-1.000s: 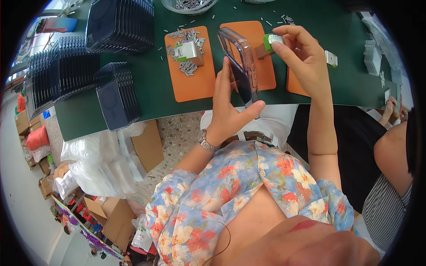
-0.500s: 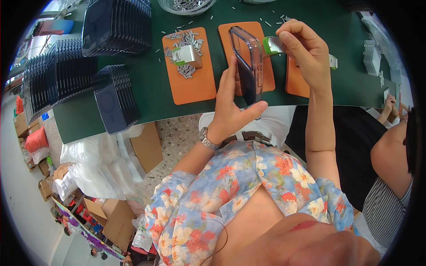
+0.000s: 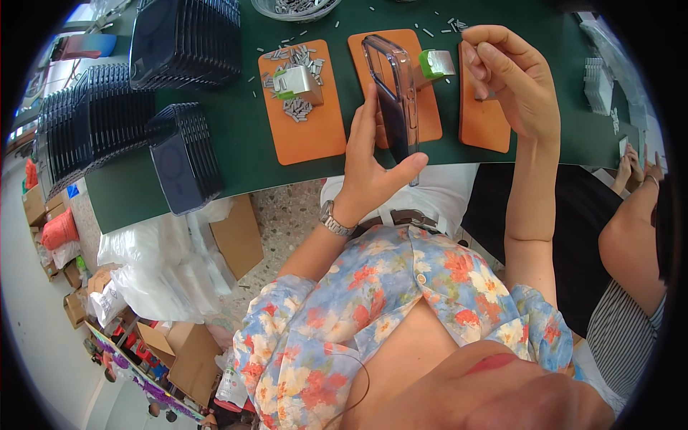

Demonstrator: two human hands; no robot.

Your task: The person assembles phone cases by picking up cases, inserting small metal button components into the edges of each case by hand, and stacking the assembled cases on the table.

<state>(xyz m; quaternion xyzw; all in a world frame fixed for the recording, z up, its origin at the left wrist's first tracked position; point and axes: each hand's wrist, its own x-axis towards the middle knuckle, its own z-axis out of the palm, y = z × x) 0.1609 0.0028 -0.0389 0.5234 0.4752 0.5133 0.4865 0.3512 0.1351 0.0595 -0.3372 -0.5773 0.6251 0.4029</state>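
My left hand is wrapped round a phone case with a clear rim and a dark back, held tilted on its edge above the middle orange board. At that board's right edge stands a bent metal block with green tape, just right of the case. Over the right orange board, my right hand is raised with thumb and fingers curled together; anything between the fingertips is too small to make out. The left orange board carries small grey metal pins and another green-taped metal block.
Stacks of dark phone cases fill the green table's left side. A clear bowl of pins sits at the far edge, with loose pins scattered nearby. White pieces stand at the right, near another person's hands.
My right hand has moved right, away from the green-taped metal block by the middle board. My left hand keeps holding the phone case almost in place. The whole view has shifted slightly.
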